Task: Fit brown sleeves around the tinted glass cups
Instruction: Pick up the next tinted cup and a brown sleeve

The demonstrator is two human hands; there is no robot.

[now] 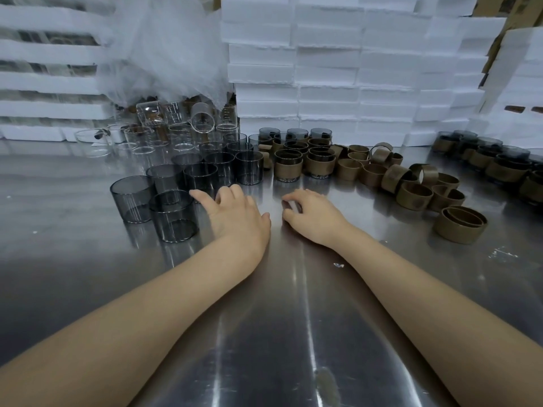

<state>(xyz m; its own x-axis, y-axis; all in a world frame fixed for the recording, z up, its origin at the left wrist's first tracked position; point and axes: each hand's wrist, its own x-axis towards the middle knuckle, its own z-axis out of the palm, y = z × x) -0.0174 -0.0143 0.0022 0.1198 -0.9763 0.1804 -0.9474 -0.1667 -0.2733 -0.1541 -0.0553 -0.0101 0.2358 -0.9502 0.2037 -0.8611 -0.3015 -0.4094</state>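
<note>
Both hands are empty. The left hand lies palm down on the table, fingers loosely spread. Its forefinger reaches the nearest of the bare cups; contact cannot be confirmed. The right hand rests just beside it, fingers loosely curled, tips on the steel. Loose sleeves lie to the right. Sleeved cups stand behind, in 2 groups.

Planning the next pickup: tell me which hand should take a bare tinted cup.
Left. The left hand lies beside the bare tinted cups, forefinger nearly at the nearest one. The right hand rests empty nearer the loose brown sleeves, so it probably suits those.
</note>
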